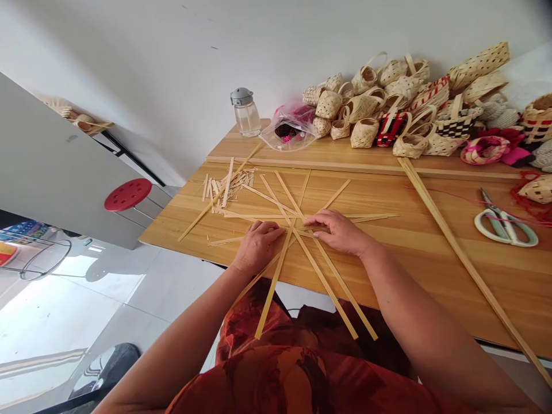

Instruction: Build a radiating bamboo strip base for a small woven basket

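Several flat bamboo strips [276, 280] cross in a star-like weave on the wooden table, some of their ends reaching past the front edge over my lap. My left hand [260, 244] rests at the left side of the crossing, fingers curled and closed on the strips there. On the crossing's right side, my right hand [338, 231] has its thumb and fingertips closed on strips. The fingertips partly cover the strips, so which ones each hand grips is hidden. Left of the weave lies a pile of short strip scraps [235, 187], with one long strip across it.
Small woven baskets [364, 133] crowd the back right, beside an open plastic bag [288, 137] and a lidded glass bottle [248, 118]. A bundle of long strips [435, 215] slants across the right, near white-handled scissors [500, 217]. A red stool [128, 194] stands left of the table.
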The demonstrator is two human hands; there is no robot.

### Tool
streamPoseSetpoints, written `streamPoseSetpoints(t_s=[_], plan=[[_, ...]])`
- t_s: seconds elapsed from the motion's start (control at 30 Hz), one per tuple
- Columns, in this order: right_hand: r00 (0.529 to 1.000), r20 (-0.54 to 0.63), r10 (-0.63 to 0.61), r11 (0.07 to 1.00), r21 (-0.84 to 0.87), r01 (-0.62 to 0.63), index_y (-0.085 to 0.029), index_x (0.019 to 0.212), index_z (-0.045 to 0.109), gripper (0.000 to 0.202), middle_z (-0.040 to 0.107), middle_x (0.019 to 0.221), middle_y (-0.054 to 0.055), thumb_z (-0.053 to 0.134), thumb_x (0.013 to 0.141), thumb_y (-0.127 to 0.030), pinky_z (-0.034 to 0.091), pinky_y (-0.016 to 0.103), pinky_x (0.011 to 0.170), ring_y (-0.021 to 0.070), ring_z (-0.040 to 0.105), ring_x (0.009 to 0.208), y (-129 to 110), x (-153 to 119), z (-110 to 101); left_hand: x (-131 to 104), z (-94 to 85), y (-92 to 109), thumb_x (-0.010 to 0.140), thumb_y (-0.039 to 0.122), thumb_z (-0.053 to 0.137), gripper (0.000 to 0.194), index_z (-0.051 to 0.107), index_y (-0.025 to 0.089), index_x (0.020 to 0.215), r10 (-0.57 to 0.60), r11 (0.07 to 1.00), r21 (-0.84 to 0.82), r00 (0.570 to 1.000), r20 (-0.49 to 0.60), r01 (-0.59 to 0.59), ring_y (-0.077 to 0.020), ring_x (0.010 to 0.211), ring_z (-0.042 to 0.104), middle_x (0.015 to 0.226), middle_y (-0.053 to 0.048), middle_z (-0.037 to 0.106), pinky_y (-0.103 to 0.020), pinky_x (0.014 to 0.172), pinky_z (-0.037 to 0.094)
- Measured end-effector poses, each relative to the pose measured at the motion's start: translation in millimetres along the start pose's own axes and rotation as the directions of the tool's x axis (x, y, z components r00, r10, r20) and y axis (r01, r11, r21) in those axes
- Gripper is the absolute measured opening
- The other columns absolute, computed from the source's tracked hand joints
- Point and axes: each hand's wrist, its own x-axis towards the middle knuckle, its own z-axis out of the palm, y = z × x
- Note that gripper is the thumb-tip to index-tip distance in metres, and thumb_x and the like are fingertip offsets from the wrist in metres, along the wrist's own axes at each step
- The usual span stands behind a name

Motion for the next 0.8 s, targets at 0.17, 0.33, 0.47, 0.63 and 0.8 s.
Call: streamPoseSetpoints(t_s=[0.17,0.33,0.47,0.63,0.8], plan=[[1.000,0.000,-0.016,1.000,-0.012,0.016,-0.026,0.111,0.073,0.034,0.070,0.104,0.006,0.068,0.081,-0.011,0.049,0.038,0.090,0.0230,0.062,0.099,-0.3,-0.3,0.2,0.2,1.2,-0.3,0.091,0.006,0.050,0.043,0.074,0.027,0.120,0.016,1.000,0.001,1.000,-0.007,-0.016,-0.0233,0.102,0.058,0.115,-0.006,0.070,-0.042,0.098,0.050],[1.000,0.004,-0.004,1.000,-0.029,0.004,-0.025,0.111,0.074,0.033,0.070,0.103,0.006,0.068,0.081,-0.013,0.049,0.038,0.090,0.0233,0.062,0.098,-1.5,-0.1,-0.7,-0.2,1.9,-0.4,0.090,0.007,0.053,0.041,0.074,0.026,0.119,0.016,1.000,0.016,1.000,-0.015,-0.016,-0.0225,0.096,0.058,0.109,-0.008,0.068,-0.040,0.094,0.051],[1.000,0.016,0.014,0.999,-0.030,-0.013,-0.025,0.111,0.073,0.031,0.069,0.105,0.007,0.067,0.082,-0.014,0.049,0.039,0.090,0.0237,0.062,0.099,-2.3,-0.3,-1.3,-0.1,2.7,-0.7,0.093,0.010,0.053,0.036,0.074,0.025,0.119,0.029,0.999,0.017,0.999,-0.021,-0.029,-0.0220,0.094,0.058,0.101,-0.007,0.067,-0.038,0.090,0.051],[0.999,0.030,0.025,0.999,-0.034,-0.024,-0.025,0.112,0.073,0.031,0.069,0.107,0.007,0.065,0.083,-0.016,0.049,0.040,0.091,0.0245,0.062,0.101,-2.5,-1.3,-1.2,1.0,2.2,1.2,0.098,0.024,0.055,0.027,0.075,0.025,0.116,0.048,0.999,-0.007,0.998,-0.044,-0.048,-0.0210,0.092,0.058,0.097,-0.007,0.066,-0.037,0.089,0.051],[1.000,0.021,0.013,0.999,-0.050,-0.012,-0.025,0.112,0.073,0.031,0.069,0.107,0.007,0.065,0.083,-0.016,0.049,0.039,0.091,0.0248,0.062,0.101,-1.6,-1.0,-0.2,1.1,0.4,2.4,0.098,0.031,0.057,0.026,0.074,0.024,0.117,0.043,0.999,-0.015,0.999,-0.030,-0.043,-0.0216,0.094,0.058,0.098,-0.007,0.066,-0.038,0.091,0.050]])
